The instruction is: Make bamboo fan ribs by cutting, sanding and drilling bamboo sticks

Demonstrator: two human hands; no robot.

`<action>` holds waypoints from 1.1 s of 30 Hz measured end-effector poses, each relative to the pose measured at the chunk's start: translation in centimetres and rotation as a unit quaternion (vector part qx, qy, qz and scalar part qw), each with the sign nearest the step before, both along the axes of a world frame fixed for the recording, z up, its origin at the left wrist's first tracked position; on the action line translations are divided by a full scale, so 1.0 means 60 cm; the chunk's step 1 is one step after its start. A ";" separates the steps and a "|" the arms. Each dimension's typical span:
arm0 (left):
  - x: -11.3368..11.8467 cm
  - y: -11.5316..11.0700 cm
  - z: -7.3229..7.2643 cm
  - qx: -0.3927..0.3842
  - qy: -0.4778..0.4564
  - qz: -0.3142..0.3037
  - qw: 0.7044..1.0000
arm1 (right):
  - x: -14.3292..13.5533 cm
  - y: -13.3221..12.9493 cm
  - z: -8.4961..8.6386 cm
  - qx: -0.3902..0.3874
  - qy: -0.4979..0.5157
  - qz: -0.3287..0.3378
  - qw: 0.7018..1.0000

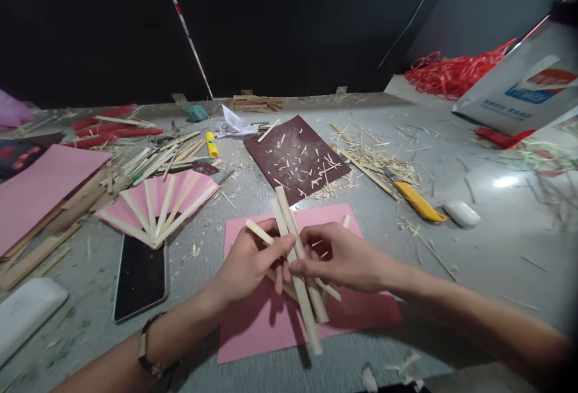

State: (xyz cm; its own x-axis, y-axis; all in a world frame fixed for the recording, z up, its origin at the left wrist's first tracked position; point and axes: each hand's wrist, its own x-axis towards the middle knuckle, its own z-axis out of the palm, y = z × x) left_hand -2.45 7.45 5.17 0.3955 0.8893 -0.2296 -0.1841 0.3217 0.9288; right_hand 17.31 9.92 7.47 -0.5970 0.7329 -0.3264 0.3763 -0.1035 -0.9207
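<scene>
Several pale bamboo strips [304, 306] cross one another between my hands, above a pink sheet of paper [253, 336]. My left hand [253, 257] is closed on them, its thumb pressing on the long strips from the left. From the right, my right hand [341, 254] pinches the same bundle between thumb and fingers. Two long strips point away from me, and shorter ones stick out sideways. Part of the bundle is hidden behind my fingers. On the left, a pink paper fan [180, 191] with pale ribs lies spread, partly over a dark phone [141, 278].
Behind the pink sheet lies brown sandpaper [293, 155] strewn with shavings. A yellow utility knife [418, 200] and a white computer mouse [461, 214] are to the right. A yellow glue stick [211, 145] stands behind the fan. Bamboo scraps [383, 161] litter the surface, with a dark wall [289, 32] beyond.
</scene>
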 end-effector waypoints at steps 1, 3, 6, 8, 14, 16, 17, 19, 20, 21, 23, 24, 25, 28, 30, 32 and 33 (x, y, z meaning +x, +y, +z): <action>0.001 -0.002 -0.001 -0.001 0.000 0.000 1.000 | 0.000 0.001 -0.001 -0.004 -0.004 0.004 1.000; 0.000 -0.009 -0.003 -0.007 -0.003 0.003 1.000 | 0.001 0.002 -0.002 -0.013 -0.012 0.020 1.000; -0.003 -0.021 -0.004 -0.022 -0.013 0.012 1.000 | 0.002 0.000 -0.002 -0.030 -0.005 0.042 0.999; -0.008 -0.027 0.000 -0.030 -0.024 0.026 0.999 | 0.004 0.001 -0.001 -0.035 0.006 0.037 0.999; -0.049 -0.014 0.006 -0.026 0.021 0.094 0.995 | 0.037 0.027 0.016 -0.027 0.063 0.036 0.997; -0.062 -0.005 -0.002 -0.014 0.047 0.122 0.991 | 0.054 0.039 0.019 -0.023 0.066 0.022 0.997; -0.066 -0.001 -0.007 -0.009 0.056 0.134 0.989 | 0.062 0.044 0.018 -0.026 0.062 0.010 0.998; -0.071 0.005 -0.017 -0.003 0.065 0.150 0.987 | 0.076 0.052 0.012 -0.038 0.050 -0.014 0.998; -0.072 0.006 -0.022 0.001 0.070 0.158 0.985 | 0.082 0.054 0.006 -0.043 0.048 -0.019 0.998; -0.072 0.006 -0.026 0.006 0.075 0.165 0.983 | 0.086 0.056 0.000 -0.049 0.048 -0.021 0.997; -0.070 0.004 -0.034 0.011 0.086 0.170 0.982 | 0.091 0.056 -0.016 -0.061 0.054 -0.015 0.997; -0.068 0.003 -0.036 0.013 0.091 0.171 0.981 | 0.092 0.056 -0.023 -0.068 0.057 -0.011 0.996; -0.066 0.002 -0.038 0.014 0.097 0.171 0.980 | 0.093 0.056 -0.030 -0.075 0.057 -0.009 0.995; -0.059 -0.001 -0.040 0.014 0.116 0.170 0.979 | 0.093 0.056 -0.045 -0.089 0.045 -0.005 0.995; -0.056 -0.002 -0.041 0.014 0.129 0.167 0.977 | 0.092 0.057 -0.051 -0.092 0.030 0.001 0.995; -0.056 -0.002 -0.043 0.016 0.143 0.158 0.977 | 0.092 0.057 -0.058 -0.093 0.017 0.008 0.996; -0.056 -0.002 -0.045 0.017 0.151 0.151 0.977 | 0.091 0.057 -0.061 -0.091 0.011 0.009 0.996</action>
State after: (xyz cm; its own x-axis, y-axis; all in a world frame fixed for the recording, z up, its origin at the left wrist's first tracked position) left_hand -5.82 7.34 2.47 0.0330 0.9642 -0.2630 0.0177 0.2626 0.9647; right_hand 22.76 13.36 3.81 -0.6183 0.6515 -0.4396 0.3589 -0.2636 -0.8954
